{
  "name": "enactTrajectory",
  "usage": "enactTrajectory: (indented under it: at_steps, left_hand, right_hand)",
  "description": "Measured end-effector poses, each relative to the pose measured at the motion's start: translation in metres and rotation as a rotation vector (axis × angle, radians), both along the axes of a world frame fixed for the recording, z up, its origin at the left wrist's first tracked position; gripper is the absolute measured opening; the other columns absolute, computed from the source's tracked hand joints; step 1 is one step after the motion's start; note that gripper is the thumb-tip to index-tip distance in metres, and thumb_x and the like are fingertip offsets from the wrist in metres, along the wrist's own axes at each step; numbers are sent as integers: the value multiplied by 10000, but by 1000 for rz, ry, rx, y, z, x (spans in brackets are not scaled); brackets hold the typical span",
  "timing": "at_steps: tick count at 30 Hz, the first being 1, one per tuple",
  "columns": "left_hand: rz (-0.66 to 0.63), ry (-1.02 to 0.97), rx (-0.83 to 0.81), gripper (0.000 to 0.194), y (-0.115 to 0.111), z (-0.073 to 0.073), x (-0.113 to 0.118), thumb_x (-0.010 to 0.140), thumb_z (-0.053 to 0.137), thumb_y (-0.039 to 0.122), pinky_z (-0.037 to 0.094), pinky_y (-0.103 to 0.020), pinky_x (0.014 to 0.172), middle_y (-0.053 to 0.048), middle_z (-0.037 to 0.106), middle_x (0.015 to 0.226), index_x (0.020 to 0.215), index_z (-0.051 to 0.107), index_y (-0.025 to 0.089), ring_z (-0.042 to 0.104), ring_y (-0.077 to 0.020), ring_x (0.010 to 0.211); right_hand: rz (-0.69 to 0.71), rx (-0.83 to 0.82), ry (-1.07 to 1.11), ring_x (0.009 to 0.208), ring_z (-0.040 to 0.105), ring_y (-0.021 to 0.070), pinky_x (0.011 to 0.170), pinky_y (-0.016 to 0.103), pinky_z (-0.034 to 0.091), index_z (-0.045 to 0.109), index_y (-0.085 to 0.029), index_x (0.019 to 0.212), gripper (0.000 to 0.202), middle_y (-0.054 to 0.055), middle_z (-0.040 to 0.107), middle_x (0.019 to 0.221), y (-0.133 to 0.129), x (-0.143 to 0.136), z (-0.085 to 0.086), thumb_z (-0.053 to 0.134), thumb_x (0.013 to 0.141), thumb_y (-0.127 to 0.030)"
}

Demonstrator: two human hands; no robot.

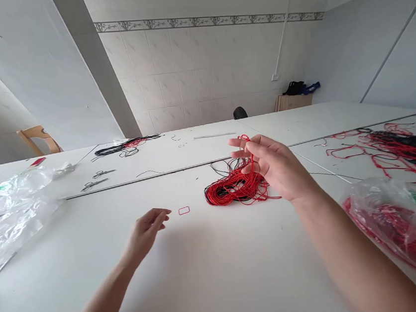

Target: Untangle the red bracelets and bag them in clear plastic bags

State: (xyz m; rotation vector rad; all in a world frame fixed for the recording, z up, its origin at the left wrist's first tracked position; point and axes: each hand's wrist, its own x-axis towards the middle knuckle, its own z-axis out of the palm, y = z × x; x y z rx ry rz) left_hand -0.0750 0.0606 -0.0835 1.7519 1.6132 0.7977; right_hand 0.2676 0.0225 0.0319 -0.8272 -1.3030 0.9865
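My right hand (272, 161) is raised over a bundle of red and black cords (228, 187), with a red cord (251, 160) pinched between thumb and fingers; the cord loops at the top and hangs down across the palm. My left hand (150, 227) hovers low over the white table (220, 264), its fingers bent and close together, with nothing visible between them. Just right of its fingertips, a small red rectangular outline (184, 211) lies on the tabletop.
Clear plastic bags (17, 197) lie at the left, near two pairs of scissors (94, 184). More cords (128, 146) rest at the far left. At the right are red and black cords (410, 148) and a bag of red cords (404, 229).
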Motion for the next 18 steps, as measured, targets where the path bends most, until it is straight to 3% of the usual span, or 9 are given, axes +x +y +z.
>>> enactTrajectory:
  at_steps: [2, 5, 9, 13, 18]
  left_hand:
    - [-59, -213, -70, 532, -13, 5, 17, 918, 559, 668, 567, -385, 895, -114, 731, 1178, 1157, 741, 229, 688, -266, 986]
    - [-138, -656, -346, 560, -29, 8, 37, 935, 605, 633, 547, -441, 989, -119, 612, 1460, 1363, 660, 276, 631, -307, 1218]
    - [-214, -1042, -636, 527, -41, 6, 50, 988, 548, 562, 479, -499, 1090, -134, 571, 1517, 1395, 654, 245, 521, -337, 1394]
    - [-283, -1082, -763, 457, -51, 0, 57, 990, 593, 423, 439, -505, 1135, -131, 569, 1522, 1403, 665, 242, 498, -336, 1421]
    - [-259, -1046, -759, 464, -57, -1, 64, 1007, 589, 429, 453, -491, 1115, -115, 524, 1565, 1442, 637, 276, 522, -329, 1398]
  right_hand:
    - [80, -18, 49, 1228, 652, 256, 700, 271, 608, 614, -234, 843, 277, 15, 594, 1487, -3, -8, -1, 710, 905, -486]
    - [184, -78, 144, 1256, 641, 277, 698, 282, 617, 603, -230, 790, 280, -6, 567, 1510, -7, -21, -5, 714, 912, -456]
    - [308, -200, 240, 1281, 629, 288, 773, 327, 643, 667, -248, 813, 205, -19, 562, 1514, -10, -40, -16, 717, 920, -416]
    - [415, -270, 208, 1313, 610, 303, 741, 313, 649, 669, -239, 793, 218, -25, 528, 1549, -15, -54, -21, 699, 926, -409]
    - [437, -224, 93, 1335, 582, 353, 686, 355, 653, 620, -233, 758, 310, -10, 501, 1567, -22, -54, -19, 660, 927, -491]
